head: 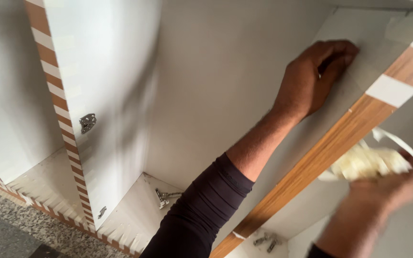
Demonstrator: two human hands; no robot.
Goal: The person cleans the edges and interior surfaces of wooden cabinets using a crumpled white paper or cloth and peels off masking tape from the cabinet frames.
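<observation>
Protective film is being handled inside an open white cabinet.
The left hand [311, 76] is pressed on a panel [359, 71], fingertips hidden; a blurred film wad [366, 162] is clamped in the right hand [388, 191]; loose hinges [164, 196] lie inside.

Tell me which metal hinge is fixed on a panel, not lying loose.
The hinge on the left upright panel; the others lie loose on the cabinet floor.

Open compartment [192, 105]; wood-edged panel [321, 148] divides
</observation>
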